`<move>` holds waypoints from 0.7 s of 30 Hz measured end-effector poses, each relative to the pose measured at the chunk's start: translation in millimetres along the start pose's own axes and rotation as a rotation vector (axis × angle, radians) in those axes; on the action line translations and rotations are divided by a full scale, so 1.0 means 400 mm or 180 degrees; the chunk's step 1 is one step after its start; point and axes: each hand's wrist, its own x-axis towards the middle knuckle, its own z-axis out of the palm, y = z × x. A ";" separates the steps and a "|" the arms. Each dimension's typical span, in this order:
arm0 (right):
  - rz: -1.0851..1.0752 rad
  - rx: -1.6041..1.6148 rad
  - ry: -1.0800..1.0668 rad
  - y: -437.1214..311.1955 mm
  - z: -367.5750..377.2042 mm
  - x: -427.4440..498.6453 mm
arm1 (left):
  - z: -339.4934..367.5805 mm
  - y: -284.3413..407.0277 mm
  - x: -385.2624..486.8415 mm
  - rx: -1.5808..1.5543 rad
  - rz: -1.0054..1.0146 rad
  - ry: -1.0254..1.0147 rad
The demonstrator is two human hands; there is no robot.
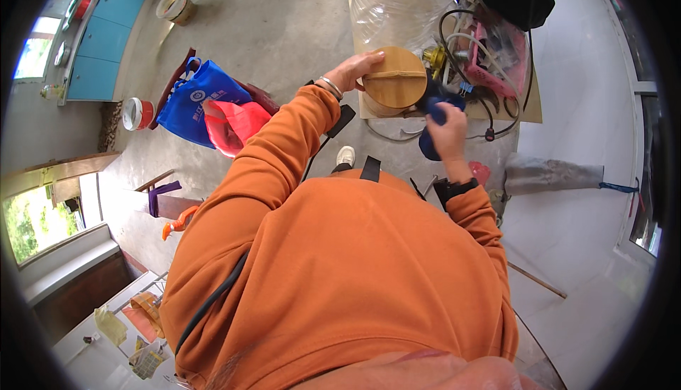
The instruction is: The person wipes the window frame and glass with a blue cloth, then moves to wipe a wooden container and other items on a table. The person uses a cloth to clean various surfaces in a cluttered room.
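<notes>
A round wooden container with a flat wooden lid sits near the front of a tan board-like surface. A raised bar crosses the lid. My left hand grips the container's left side, with the fingertips at the lid's edge. To the right of it, my right hand holds a bunched dark blue cloth, slightly blurred. The cloth hangs below the fingers, and its upper part lies close to the container's right side. Whether it touches the wood I cannot tell.
Behind the container lies a large clear plastic bag. A pink basket of odds and ends, a black cable and a yellow fitting crowd the right. Blue and red bags are at the left, near buckets.
</notes>
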 end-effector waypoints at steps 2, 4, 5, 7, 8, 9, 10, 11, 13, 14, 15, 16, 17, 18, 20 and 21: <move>0.1194 0.0961 0.0098 0.018 -0.026 0.023 | 0.002 -0.003 0.001 -0.0052 0.0031 0.0041; 0.0926 0.1511 0.0447 0.000 -0.034 0.052 | 0.001 -0.008 0.004 -0.0085 0.0079 0.0064; 0.0702 0.1848 0.0611 -0.021 -0.026 0.065 | 0.000 -0.010 0.007 -0.0106 0.0058 0.0055; -0.0235 0.1163 0.0679 -0.060 0.003 0.106 | -0.003 -0.015 0.015 -0.0162 0.0030 0.0043; -0.0291 0.1074 0.0473 -0.083 0.036 0.128 | -0.004 -0.015 0.020 -0.0192 0.0001 0.0037; -0.0205 0.0458 0.0176 -0.102 0.072 0.140 | -0.005 -0.016 0.025 -0.0228 -0.0022 0.0025; -0.0261 0.0295 0.0303 -0.099 0.090 0.138 | -0.006 -0.017 0.028 -0.0262 -0.0048 0.0018; -0.0121 0.0117 0.0242 -0.088 0.112 0.137 | -0.006 -0.018 0.030 -0.0219 -0.0046 0.0067; -0.0255 0.0244 0.0361 -0.039 0.149 0.144 | -0.003 -0.019 0.032 -0.0120 -0.0046 0.0195; -0.0382 0.0275 0.0461 -0.009 0.163 0.138 | -0.001 -0.021 0.030 -0.0168 -0.0053 0.0153; -0.0108 0.0570 0.0373 0.025 0.170 0.140 | 0.000 -0.020 0.030 -0.0183 -0.0038 0.0146; 0.0356 0.0592 0.0451 0.054 0.177 0.142 | -0.001 -0.018 0.028 -0.0198 -0.0014 0.0140; 0.0579 0.0617 0.0684 0.080 0.177 0.148 | -0.001 -0.016 0.027 -0.0170 -0.0013 0.0194; 0.0841 0.0786 0.0473 0.111 0.156 0.133 | -0.001 -0.015 0.026 -0.0150 -0.0018 0.0248; 0.1656 0.1054 0.0397 0.140 0.115 0.114 | -0.002 -0.013 0.027 -0.0106 0.0008 0.0243; 0.2099 0.1962 0.0149 0.146 0.086 0.102 | -0.004 -0.011 0.028 -0.0115 0.0007 0.0187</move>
